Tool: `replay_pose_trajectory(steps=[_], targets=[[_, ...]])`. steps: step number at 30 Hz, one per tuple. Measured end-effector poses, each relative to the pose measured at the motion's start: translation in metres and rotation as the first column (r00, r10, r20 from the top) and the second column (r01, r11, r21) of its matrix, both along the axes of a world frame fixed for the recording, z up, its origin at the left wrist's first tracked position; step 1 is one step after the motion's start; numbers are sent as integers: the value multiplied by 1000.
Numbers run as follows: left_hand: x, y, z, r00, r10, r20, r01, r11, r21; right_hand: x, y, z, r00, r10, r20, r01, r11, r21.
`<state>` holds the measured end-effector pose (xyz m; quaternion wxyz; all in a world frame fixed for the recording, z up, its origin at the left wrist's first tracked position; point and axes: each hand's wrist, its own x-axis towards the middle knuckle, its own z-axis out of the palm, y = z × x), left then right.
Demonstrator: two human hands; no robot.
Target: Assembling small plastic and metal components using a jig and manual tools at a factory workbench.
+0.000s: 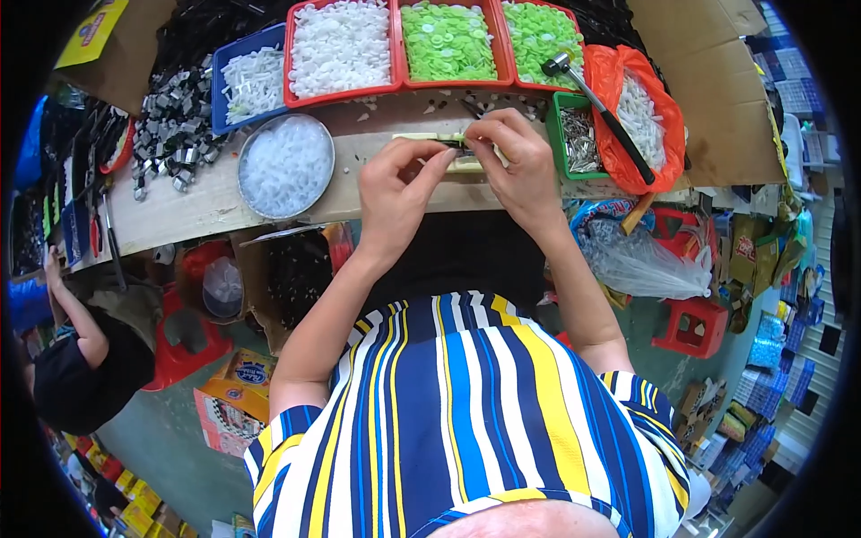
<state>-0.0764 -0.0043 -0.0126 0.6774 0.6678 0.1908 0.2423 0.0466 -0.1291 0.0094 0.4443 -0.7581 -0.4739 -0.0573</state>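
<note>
Head view: left hand (395, 193) and right hand (520, 166) meeting over the counter (179, 211), each grip pinched on a small dark part (464, 152) held just above a pale strip (421, 138) at the counter's middle. Beyond: red trays of white pieces (341, 45) and green pieces (446, 40). Left: round tin (285, 167). Right: hammer (596, 103) across an orange bag (659, 125).

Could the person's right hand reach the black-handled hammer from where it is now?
Probably yes: the black-handled hammer lies uncovered across the small green tray just beside the right hand, though that hand is pinching a small part.
</note>
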Motion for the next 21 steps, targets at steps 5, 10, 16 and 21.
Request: replay_pose_trajectory(steps=[5,10,16,21], targets=[[-11,14,-12,987,113,117,-162,738,655,13,6,-23,998,68,-13,-69,992,-102],[-15,14,-19,993,88,80,-116,563,819,13,11,-36,994,108,6,-106,986,-131],[-7,13,-30,996,36,77,-84,335,939,18,14,-37,988,128,86,-111,977,-182],[1,16,-32,1000,4,-24,23,173,985,12,12,-32,986,116,120,-82,961,-264]])
